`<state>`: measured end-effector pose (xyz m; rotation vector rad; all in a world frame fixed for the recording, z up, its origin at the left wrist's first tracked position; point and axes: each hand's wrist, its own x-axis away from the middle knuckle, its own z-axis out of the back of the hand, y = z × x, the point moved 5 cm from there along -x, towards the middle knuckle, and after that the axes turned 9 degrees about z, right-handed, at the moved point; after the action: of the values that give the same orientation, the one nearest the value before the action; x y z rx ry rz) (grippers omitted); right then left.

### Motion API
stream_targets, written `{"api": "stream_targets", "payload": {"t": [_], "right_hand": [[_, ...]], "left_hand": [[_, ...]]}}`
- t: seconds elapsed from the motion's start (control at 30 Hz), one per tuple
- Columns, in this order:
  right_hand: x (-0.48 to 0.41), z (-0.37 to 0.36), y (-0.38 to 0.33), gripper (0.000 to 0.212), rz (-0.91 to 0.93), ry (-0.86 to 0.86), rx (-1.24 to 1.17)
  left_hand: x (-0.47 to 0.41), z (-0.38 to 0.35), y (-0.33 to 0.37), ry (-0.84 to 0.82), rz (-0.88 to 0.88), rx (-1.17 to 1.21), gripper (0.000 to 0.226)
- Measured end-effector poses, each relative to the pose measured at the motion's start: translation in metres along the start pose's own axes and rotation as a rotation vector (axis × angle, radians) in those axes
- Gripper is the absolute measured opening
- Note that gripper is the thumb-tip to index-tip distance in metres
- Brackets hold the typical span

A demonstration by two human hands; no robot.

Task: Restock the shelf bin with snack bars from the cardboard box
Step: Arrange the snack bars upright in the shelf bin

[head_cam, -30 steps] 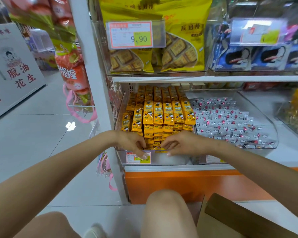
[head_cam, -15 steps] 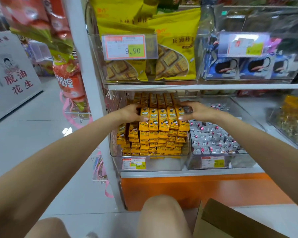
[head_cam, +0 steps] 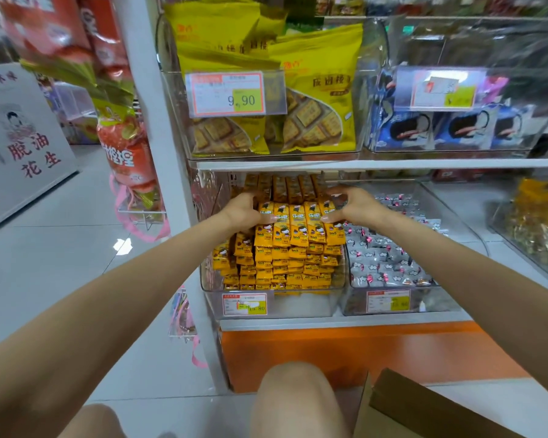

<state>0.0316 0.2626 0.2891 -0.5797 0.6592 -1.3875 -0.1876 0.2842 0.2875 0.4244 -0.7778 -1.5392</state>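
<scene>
Pale floor tiles [head_cam: 60,248] and white shelving [head_cam: 146,90], faced from a crouch with one bare knee [head_cam: 298,399] low in view; found the clear shelf bin [head_cam: 298,306] on the lowest shelf, above an orange base panel [head_cam: 361,352], heaped with yellow snack bars [head_cam: 295,248] in overlapping rows; reached into it with both arms; clasped the left hand [head_cam: 241,213] round the left end of the top front row, thumb across the wrapper faces, fingers tucked behind; clasped the right hand [head_cam: 355,207] round the right end of that same row, thumb pressed on the outermost bar, fingers curled over the back; held the row squeezed between the two hands, bars upright and side by side; noted a price label [head_cam: 245,304] on the bin's front wall; noted a neighbouring bin [head_cam: 450,235] of grey wrapped sweets just beside it on the right; noted yellow biscuit bags [head_cam: 317,90] on the shelf above; noted the cardboard box [head_cam: 424,409] on the floor at bottom right, flap raised, contents out of sight, well apart from both hands.
</scene>
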Motion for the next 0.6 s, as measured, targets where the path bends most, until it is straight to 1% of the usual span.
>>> {"api": "stream_targets", "payload": {"t": [0.07, 0.17, 0.2, 0.27, 0.3, 0.33, 0.43, 0.47, 0.5, 0.57, 0.6], "right_hand": [[0.001, -0.001, 0.0, 0.069, -0.05, 0.026, -0.032], [0.005, -0.002, -0.004, 0.064, -0.099, 0.065, 0.027], [0.006, -0.004, -0.006, 0.059, -0.112, 0.068, 0.045], [0.007, -0.006, -0.008, 0.037, -0.144, 0.072, 0.028], [0.007, -0.005, -0.008, 0.025, -0.166, 0.085, 0.013], [0.008, -0.004, -0.008, 0.02, -0.178, 0.104, 0.001], [0.013, 0.001, -0.008, 0.021, -0.193, 0.144, -0.059], [0.016, 0.003, -0.008, 0.019, -0.19, 0.143, -0.079], [0.019, 0.003, -0.008, 0.017, -0.191, 0.139, -0.1], [0.024, 0.003, -0.008, 0.015, -0.198, 0.142, -0.14], [0.026, 0.004, -0.007, 0.023, -0.198, 0.149, -0.167]], "left_hand": [[-0.002, -0.002, -0.002, 0.022, 0.07, 0.007, 0.076], [-0.002, -0.003, -0.004, 0.019, 0.219, 0.096, 0.076], [-0.001, -0.003, -0.003, 0.013, 0.256, 0.132, 0.077], [-0.002, -0.003, -0.001, 0.008, 0.295, 0.228, 0.075], [0.0, -0.003, -0.001, -0.011, 0.317, 0.295, 0.07], [0.002, -0.002, -0.002, -0.037, 0.349, 0.358, 0.062], [0.008, 0.004, -0.01, -0.107, 0.424, 0.448, 0.021], [0.011, 0.007, -0.012, -0.107, 0.439, 0.45, 0.016], [0.012, 0.008, -0.014, -0.096, 0.437, 0.437, 0.021], [0.01, 0.004, -0.016, -0.048, 0.385, 0.353, 0.054], [0.011, 0.0, -0.012, -0.036, 0.357, 0.305, 0.067]]}}
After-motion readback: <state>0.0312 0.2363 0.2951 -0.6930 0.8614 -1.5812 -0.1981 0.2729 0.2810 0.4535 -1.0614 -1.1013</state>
